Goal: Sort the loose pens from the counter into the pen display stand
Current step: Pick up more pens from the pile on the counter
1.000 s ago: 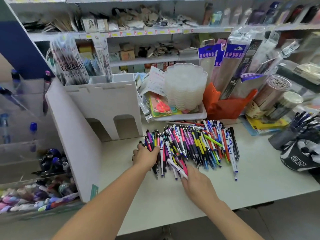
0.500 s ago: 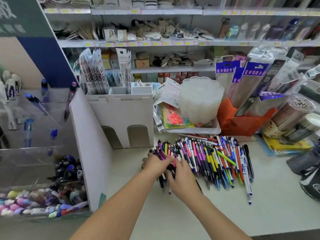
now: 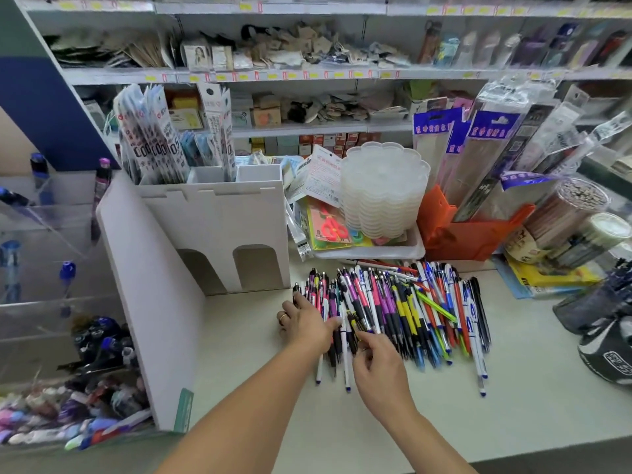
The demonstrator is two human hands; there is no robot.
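A heap of loose pens in pink, yellow, blue, black and white lies on the pale counter. My left hand, a ring on one finger, lies over the heap's left edge, fingers and thumb closed round a small bunch of pens whose tips stick out below it. My right hand is just right of it, fingertips pinching a black and yellow pen in the heap. The clear tiered pen display stand stands far left with several pens in its trays.
A white cardboard organiser with a slanted side panel stands between the display stand and the heap. Behind the heap are a white tray with stacked plastic lids, an orange holder, pencil tubs and shelves. A black pouch lies at right.
My right hand has drawn back from beside the left hand and now pinches a pen lower in the heap. The left hand stays at the heap's left edge. The view shifted slightly.
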